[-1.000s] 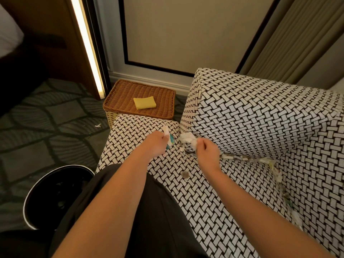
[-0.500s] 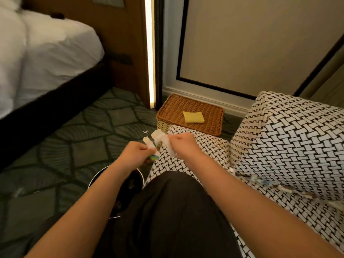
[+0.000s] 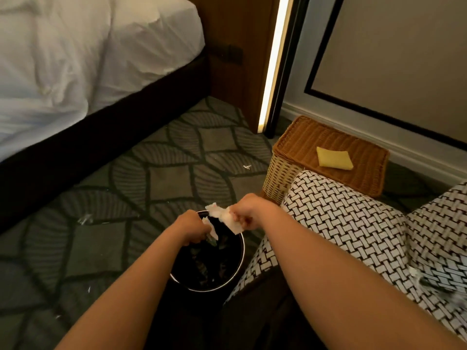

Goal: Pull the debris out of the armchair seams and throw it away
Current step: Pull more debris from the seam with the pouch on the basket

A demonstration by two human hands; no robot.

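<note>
White debris (image 3: 228, 218) clutched by both hands, seemingly over black bin (image 3: 237, 270).

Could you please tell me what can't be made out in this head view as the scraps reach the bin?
- Left hand: its fingers hide what it grips.
- Armchair seam debris: blurred, cut by the right edge.
- Bin contents: too dark, partly behind the forearms.
- Carpet specks: too small to identify.

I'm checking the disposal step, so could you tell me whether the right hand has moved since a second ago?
Yes. The right hand left the armchair seam and now holds white debris over the black bin.
</note>
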